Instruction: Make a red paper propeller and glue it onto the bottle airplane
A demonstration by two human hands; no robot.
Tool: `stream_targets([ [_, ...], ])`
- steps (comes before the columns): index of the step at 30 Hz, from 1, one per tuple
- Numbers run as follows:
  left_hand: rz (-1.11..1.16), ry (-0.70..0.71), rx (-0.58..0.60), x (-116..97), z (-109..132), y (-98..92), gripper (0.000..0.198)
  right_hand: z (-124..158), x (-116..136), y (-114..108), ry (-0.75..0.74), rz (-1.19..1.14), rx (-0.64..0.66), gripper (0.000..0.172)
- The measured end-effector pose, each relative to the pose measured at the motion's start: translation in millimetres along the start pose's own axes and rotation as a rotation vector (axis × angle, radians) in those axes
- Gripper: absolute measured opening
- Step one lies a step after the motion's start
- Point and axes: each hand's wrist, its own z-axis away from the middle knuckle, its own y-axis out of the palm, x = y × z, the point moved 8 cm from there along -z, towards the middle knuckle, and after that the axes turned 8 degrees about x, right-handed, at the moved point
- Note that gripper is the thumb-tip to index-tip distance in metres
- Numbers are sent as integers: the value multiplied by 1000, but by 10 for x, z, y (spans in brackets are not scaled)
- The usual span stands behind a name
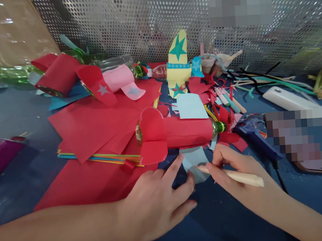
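My right hand [235, 174] is closed round a cream-coloured marker [243, 177]. The marker's tip meets a pale blue paper piece [194, 160] that lies on the dark blue table. Fingers spread, my left hand [160, 200] rests flat, with fingertips at the left edge of that blue piece. Just beyond both hands lies a green bottle wrapped in red paper [189, 131], on its side with its neck to the right. Red rounded paper fins [153, 135] stick out at its left end. Another light blue paper piece [193, 105] stands out from its far side.
Red paper sheets [93, 124] are stacked at left. Behind are a pink-wrapped bottle [118, 77], a red-wrapped one [60, 74] and a yellow one with stars [178, 70]. At right lie a blue glue gun [259, 140], several markers [232, 101], paper scraps and a white device [287, 98].
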Motion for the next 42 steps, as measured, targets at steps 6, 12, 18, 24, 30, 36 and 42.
stream_targets([
  [6,9,-15,39,17,3,27,32,-12,-58,-6,29,-26,-19,23],
  [12,1,-22,59,17,-2,36,32,-47,-146,-5,73,-66,-31,24],
  [18,9,-18,39,11,5,9,31,-62,-186,1,92,-75,-48,23],
  [24,-13,-14,20,5,0,-8,31,-69,-237,4,126,-38,-56,22],
  [30,-14,-15,16,5,5,4,31,-63,-198,-39,124,-16,-97,21],
  [36,-14,-17,29,1,-3,1,31,-77,-174,-57,109,16,-76,22],
  [42,-5,-29,43,18,-17,21,33,-54,-130,-151,54,100,-114,23],
])
